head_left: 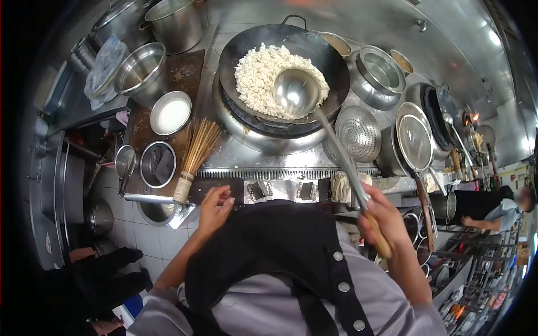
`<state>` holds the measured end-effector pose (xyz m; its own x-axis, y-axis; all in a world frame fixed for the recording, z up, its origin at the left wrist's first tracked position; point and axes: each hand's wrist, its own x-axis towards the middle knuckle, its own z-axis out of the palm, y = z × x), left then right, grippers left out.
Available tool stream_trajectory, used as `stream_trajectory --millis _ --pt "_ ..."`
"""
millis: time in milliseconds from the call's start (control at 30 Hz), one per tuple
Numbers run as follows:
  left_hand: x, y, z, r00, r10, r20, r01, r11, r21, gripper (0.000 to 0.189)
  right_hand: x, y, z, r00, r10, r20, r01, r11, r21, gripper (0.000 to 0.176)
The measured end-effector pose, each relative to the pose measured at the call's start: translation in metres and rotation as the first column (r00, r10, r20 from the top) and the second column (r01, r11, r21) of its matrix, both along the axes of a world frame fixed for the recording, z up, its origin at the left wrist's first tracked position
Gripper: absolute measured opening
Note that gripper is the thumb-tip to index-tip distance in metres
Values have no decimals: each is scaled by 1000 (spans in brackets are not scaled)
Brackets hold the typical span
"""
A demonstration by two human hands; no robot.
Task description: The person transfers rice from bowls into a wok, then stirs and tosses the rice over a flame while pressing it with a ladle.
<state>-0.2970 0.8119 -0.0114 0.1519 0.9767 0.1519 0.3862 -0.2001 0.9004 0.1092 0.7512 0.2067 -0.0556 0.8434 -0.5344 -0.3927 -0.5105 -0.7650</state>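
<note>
A black wok [286, 42] full of white rice [259, 75] sits on the burner ahead of me. My right hand [383, 218] grips the wooden end of a long steel ladle [295, 92], whose bowl rests in the wok on the rice. My left hand [214, 210] hangs loose near the front edge of the stove, fingers curled, holding nothing, close to a bamboo wok brush [196, 151].
Steel pots [143, 70], a bowl of white liquid [171, 113] and small tins [158, 163] stand to the left. A perforated strainer [357, 133], lidded pots [380, 75] and pans [414, 143] crowd the right. Another person [499, 215] works at the far right.
</note>
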Motion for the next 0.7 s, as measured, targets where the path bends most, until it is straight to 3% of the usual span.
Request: stream_trajectory --millis 33,100,167,233,300,333,367,433,533,600,633,700 --pt "-3 -2 -9 999 7 50 -2 997 -82 35 -4 17 -18 998 -13 -58 8 995 -99 51" --pt "3 -2 -7 997 -4 71 9 997 -73 32 -21 53 -24 998 46 46 -43 997 -70 51" --pt "3 3 15 993 -103 56 105 994 -40 29 -42 66 -11 920 104 378 -145 986 82 52" --pt "-1 7 33 997 -71 35 71 997 -15 27 -42 35 -2 932 69 356 -126 982 140 51" --pt "3 18 37 999 -21 32 21 1000 18 25 -22 6 -1 998 47 -37 -42 991 131 52" --pt "4 22 37 999 11 37 -11 1000 7 24 -20 3 -8 992 44 -117 -33 995 93 52" --pt "4 25 37 999 35 35 -34 999 -12 23 -21 13 -22 991 47 -122 -37 996 83 52" --pt "20 37 46 995 50 84 -50 999 -9 21 -27 54 -54 993 60 103 -60 998 -1 51" --pt "45 65 83 996 -91 13 90 992 93 21 -30 71 -47 975 2 224 -27 994 107 52" --pt "67 95 102 982 -121 -144 176 862 476 22 -22 68 -35 950 -81 301 30 985 171 55" --pt "84 112 109 982 -98 -162 174 807 564 23 -18 69 -36 948 -87 305 34 984 174 55" --pt "115 141 113 983 -71 -169 165 744 647 24 -10 80 -44 832 -191 520 86 972 219 57"
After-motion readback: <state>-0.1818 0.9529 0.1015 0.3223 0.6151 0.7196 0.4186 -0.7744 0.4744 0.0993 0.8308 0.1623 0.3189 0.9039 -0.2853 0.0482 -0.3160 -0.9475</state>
